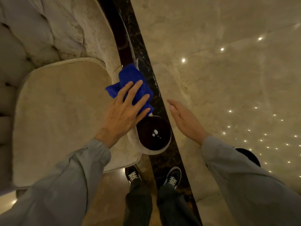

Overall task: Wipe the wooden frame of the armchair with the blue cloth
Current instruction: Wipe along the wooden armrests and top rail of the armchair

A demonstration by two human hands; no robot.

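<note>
The armchair has a cream seat cushion (pixel 61 115) and a tufted back at the left. Its dark glossy wooden frame (pixel 154 132) runs along the right arm and ends in a round knob near me. A blue cloth (pixel 130 75) lies bunched on that arm, just beyond the knob. My left hand (pixel 125 110) rests flat on the cloth with the fingers spread, pressing it against the frame. My right hand (pixel 184 118) hovers open above the floor to the right of the arm, palm facing left, holding nothing.
A dark marble band (pixel 146 66) crosses the polished beige floor (pixel 228 70) under the chair's arm. Ceiling lights reflect in the floor at the right. My two feet in black shoes (pixel 172 176) stand at the chair's front corner.
</note>
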